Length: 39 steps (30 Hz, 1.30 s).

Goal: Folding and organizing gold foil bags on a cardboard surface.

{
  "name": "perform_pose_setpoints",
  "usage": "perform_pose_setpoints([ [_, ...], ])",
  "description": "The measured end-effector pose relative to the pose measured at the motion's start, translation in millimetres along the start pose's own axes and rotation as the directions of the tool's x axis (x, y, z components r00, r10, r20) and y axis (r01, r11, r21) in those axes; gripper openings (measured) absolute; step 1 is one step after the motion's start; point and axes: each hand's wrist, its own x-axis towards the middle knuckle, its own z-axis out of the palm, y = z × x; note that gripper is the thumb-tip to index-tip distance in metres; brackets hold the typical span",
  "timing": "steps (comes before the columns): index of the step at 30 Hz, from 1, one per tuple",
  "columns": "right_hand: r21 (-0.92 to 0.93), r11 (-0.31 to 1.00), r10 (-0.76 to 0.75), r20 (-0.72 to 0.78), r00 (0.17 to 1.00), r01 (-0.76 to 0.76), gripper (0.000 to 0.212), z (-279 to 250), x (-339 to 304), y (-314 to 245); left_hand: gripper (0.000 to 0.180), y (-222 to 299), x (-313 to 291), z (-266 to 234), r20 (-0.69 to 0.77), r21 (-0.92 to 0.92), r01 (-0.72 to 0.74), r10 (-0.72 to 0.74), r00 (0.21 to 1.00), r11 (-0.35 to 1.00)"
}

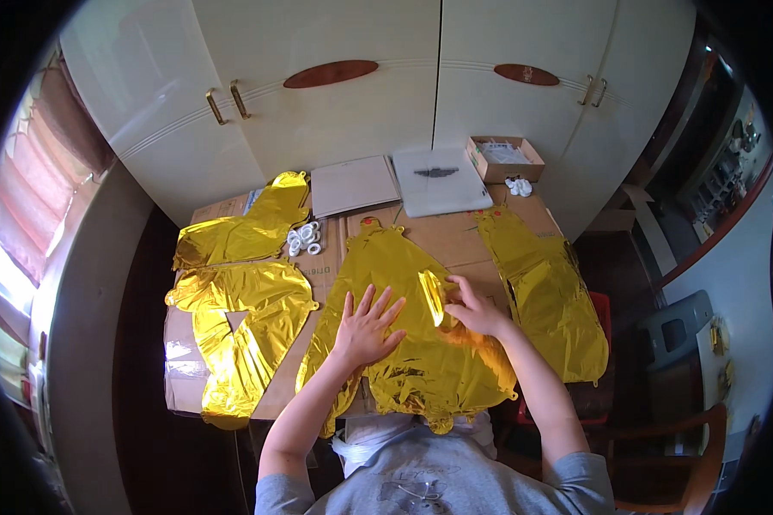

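Observation:
A deflated gold foil balloon (404, 262) lies spread out in front of me, its lower edge reaching the table's near side. My left hand (369, 328) rests flat on its left part, fingers spread. On the right, my right hand (477, 309) pinches a raised, folded flap of the same foil between thumb and fingers. Two more gold foil balloons lie at the left, one farther off (245, 230) and one nearer with a hole in it (262, 300). Another flat gold balloon (554, 296) is on the right side of the table.
Cardboard (180, 343) covers the table. White ribbon rolls (304, 239) sit at the back left. Behind are a grey-beige panel (352, 186), a pale laptop-like slab (442, 190) and an open box (487, 174) of packets. A wooden chair (711, 446) stands at right.

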Motion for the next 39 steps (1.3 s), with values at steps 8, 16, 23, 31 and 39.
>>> perform_pose_setpoints([
  [8,-0.587,0.750,-0.329,0.070,0.942,0.306,0.044,15,-2,11,0.066,-1,0,1,-0.004,-0.018,-0.007,0.006,1.000,1.000],
  [16,-0.524,0.755,-0.459,0.005,0.888,0.393,0.029,29,9,9,0.063,-2,1,0,0.022,0.006,-0.005,0.005,1.000,1.000],
  [23,-0.543,0.751,-0.406,0.068,0.911,0.376,0.038,26,15,5,0.059,-1,1,3,-0.040,-0.028,-0.018,0.017,0.999,0.999],
  [31,-0.675,0.668,-0.094,0.340,0.936,0.312,0.086,6,46,-13,0.059,-3,1,5,-0.022,-0.013,-0.017,0.017,1.000,1.000],
  [39,-0.721,0.626,0.015,0.391,0.920,0.296,0.110,1,57,-19,0.053,-6,4,2,-0.193,-0.071,-0.039,0.025,0.981,0.997],
])
